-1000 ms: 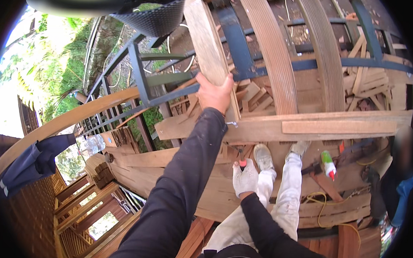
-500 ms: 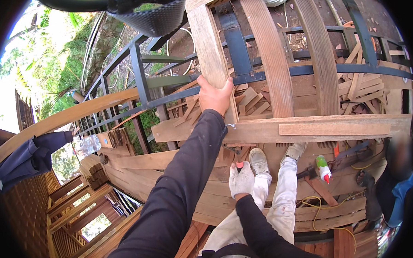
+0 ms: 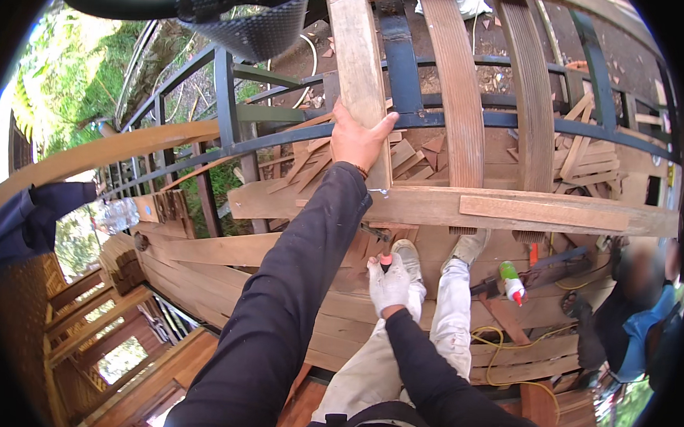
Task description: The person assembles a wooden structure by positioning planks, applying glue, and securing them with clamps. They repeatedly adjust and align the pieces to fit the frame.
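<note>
My bare left hand (image 3: 356, 142) is wrapped round a pale wooden slat (image 3: 361, 62), its thumb lying along the right edge. The slat's near end meets a long horizontal wooden beam (image 3: 418, 207). Bright metal, perhaps a nail or wire, sticks out at that joint, too small to make out. Lower down, my right hand (image 3: 390, 286) wears a white work glove and is closed on the red-and-black handle of a hammer (image 3: 386, 259). The hammer's head is just below the beam, partly hidden by my left sleeve. A thin loose wooden strip (image 3: 544, 213) lies along the beam.
Beyond the beam, two brown slats (image 3: 456, 89) cross a dark metal frame (image 3: 284, 144) above heaped wood offcuts (image 3: 592, 159). A green-and-white bottle with a red tip (image 3: 512, 283) and a yellow cord (image 3: 496, 346) lie on the plank floor. Another person (image 3: 635, 318) is at the right.
The whole view has shifted, so the beam and floor things sit further left. My left hand keeps its hold on the slat. The gloved hand and hammer have moved slightly.
</note>
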A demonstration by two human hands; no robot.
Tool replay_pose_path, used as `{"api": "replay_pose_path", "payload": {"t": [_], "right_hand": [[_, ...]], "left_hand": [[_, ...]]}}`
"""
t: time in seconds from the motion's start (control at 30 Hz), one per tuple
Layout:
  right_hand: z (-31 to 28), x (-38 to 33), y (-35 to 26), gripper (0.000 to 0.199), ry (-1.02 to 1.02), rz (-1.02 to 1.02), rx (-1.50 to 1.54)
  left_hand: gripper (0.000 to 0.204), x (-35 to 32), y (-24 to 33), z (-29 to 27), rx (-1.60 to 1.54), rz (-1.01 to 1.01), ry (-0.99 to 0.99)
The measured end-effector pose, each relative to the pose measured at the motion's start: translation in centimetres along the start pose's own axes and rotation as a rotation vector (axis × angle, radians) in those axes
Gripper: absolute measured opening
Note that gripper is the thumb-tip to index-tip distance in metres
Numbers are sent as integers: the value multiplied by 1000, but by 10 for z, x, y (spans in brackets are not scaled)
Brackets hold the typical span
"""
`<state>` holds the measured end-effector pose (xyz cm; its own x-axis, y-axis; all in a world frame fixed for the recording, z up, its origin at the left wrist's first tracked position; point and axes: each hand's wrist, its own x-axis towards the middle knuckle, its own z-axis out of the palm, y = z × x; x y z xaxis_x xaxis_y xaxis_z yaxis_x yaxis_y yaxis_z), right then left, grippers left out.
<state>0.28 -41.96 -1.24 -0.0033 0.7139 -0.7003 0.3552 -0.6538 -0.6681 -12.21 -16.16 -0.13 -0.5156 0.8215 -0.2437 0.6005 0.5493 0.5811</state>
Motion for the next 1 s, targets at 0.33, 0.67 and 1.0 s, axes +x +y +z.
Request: {"api": "replay_pose_path", "payload": {"t": [0.33,0.67,1.0], "right_hand": [[-7,9,-6,35,-54,-94,-100],[9,2,13,48,159,-52,-369],[4,35,66,18,38,-193,-128]], "left_hand": [[49,-50,-111,-81,-930,-226,-13],[44,-442,-314,-21,-555,-891,-481],[41,-476,-272,-30,-451,-769,-585]]}}
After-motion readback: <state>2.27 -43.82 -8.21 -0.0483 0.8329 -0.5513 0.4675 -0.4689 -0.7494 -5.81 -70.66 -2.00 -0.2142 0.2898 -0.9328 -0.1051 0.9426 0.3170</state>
